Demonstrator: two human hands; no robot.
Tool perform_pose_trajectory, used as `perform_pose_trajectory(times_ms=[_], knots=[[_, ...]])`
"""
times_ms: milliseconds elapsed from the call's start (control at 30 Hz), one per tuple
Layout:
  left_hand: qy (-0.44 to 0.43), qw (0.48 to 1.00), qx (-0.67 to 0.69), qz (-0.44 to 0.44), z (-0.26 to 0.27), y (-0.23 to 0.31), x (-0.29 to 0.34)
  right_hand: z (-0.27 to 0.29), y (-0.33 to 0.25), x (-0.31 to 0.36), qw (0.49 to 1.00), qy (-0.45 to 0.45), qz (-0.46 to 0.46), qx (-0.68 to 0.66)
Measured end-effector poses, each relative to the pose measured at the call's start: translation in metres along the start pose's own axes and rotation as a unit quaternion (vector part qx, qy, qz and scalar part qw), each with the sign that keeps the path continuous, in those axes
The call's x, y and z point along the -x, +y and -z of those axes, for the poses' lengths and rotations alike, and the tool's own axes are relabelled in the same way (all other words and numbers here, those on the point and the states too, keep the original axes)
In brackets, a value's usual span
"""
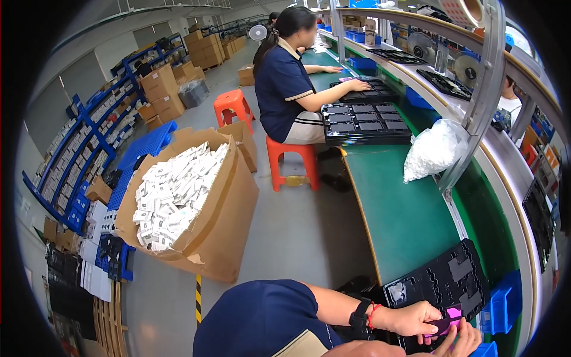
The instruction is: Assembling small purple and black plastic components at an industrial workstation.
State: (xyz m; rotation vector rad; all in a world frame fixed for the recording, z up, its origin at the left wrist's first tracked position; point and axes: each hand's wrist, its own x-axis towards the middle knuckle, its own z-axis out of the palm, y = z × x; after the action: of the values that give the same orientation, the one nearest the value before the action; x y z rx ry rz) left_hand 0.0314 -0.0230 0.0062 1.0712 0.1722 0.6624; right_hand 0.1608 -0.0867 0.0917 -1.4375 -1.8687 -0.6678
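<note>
At the lower right, my left hand (413,318) pinches a small flat piece, dark with a bright pink face (454,313), between thumb and fingers. My right hand (463,340) grips the same piece from the near side, its fingers bent against the lower edge. A black watch and a red cord circle my left wrist. Just beyond the hands lies a black moulded tray (437,279) with shaped recesses, several of them holding dark grey flat pieces. The hands cover part of its near end.
Blue bins (504,302) stand right of the tray. Farther along the green bench (398,196) are a bag of white pieces (434,149) and stacked black trays (366,134). A seated co-worker (288,83) works there. A large carton (223,229) of white packets stands left.
</note>
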Motion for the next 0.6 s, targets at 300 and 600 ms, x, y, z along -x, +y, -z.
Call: perform_pose_trajectory(times_ms=[300,600], knots=[[0.003,0.998,-0.022,-0.051,-0.004,-0.002,0.003,-0.009,0.019,0.039,0.782,-0.082,-0.457,-0.415],[-0.008,0.995,-0.051,-0.084,-0.003,-0.004,0.003,0.009,0.025,0.022,0.628,-0.281,-0.477,-0.547]])
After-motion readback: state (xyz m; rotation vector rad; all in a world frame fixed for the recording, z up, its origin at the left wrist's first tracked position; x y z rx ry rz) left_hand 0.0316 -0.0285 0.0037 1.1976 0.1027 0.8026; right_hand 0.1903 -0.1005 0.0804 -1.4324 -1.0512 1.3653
